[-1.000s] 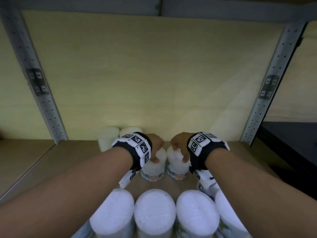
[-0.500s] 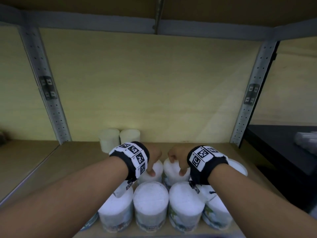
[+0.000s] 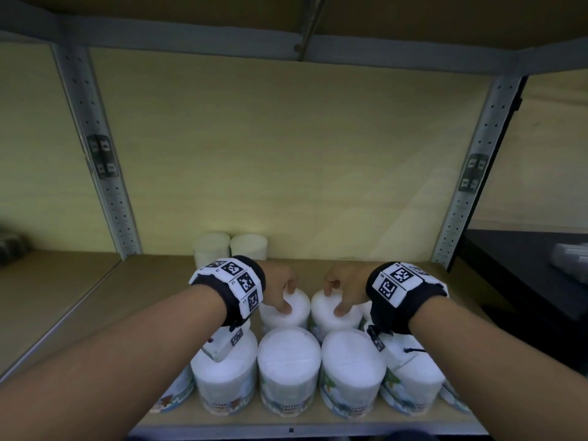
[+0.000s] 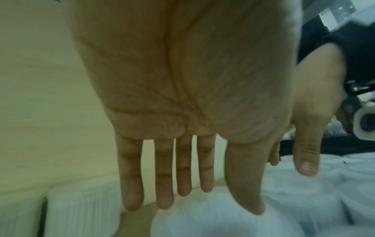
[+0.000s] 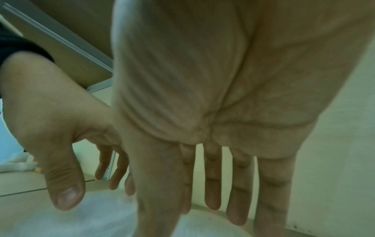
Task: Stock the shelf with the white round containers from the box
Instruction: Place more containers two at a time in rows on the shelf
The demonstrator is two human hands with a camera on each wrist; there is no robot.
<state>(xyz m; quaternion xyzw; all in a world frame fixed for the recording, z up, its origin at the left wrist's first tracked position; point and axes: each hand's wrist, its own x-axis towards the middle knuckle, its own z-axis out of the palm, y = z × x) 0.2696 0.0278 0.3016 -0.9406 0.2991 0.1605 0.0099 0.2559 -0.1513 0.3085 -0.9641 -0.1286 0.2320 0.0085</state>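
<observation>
Head view. Left hand (image 3: 280, 288) over the lid of the left tub (image 3: 284, 308) in the second row; right hand (image 3: 345, 289) likewise over the right tub (image 3: 337, 311). Both tubs upright on the shelf (image 3: 105, 300), side by side, just behind the front row (image 3: 289, 361) of four or more like tubs. Thumbs touching the lid tops, fingers draped over the far edges: probably releasing after set-down, or nudging each tub snug against the row. Placed tight behind the front row, likely to pack the shelf in ranks. Two plain white jars (image 3: 230, 249) at the back wall, well apart from the hands. Steel uprights (image 3: 101, 160) at either side, upper shelf overhead; room behind the hands open to the wall. Box not in view.

Left wrist view. Fingers (image 4: 164, 176) straight, slightly apart, hanging above a white lid (image 4: 213, 219); thumb near it, contact unclear. No clamp on anything. Ribbed jar (image 4: 81, 211) at lower left.

Right wrist view. Fingers (image 5: 237, 189) straight and spread, tips just over a white lid (image 5: 213, 224); no grip. Other hand's thumb (image 5: 65, 189) close alongside, so little space between the two hands for withdrawal.
</observation>
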